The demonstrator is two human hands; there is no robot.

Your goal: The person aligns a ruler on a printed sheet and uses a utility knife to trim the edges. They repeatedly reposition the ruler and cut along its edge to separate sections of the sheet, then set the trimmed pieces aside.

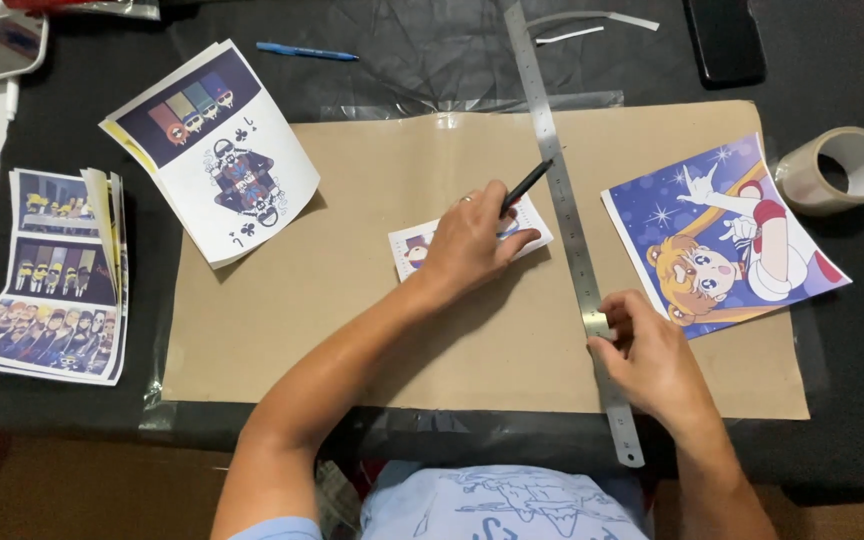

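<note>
Cardboard sheet [352, 330], brown and wide, covers the middle of the dark counter [852, 420]. Across it, a long steel ruler [564, 215] runs from the far edge to the near one. Right of the ruler lies a cartoon print [722, 240]; a card print [217, 150] overlaps the sheet's far left corner. The left hand [472, 245] presses a small print [532, 222] onto the cardboard and grips a thin black tool [527, 185] just beside the ruler. The right hand [652, 360] pinches the ruler's near part.
</note>
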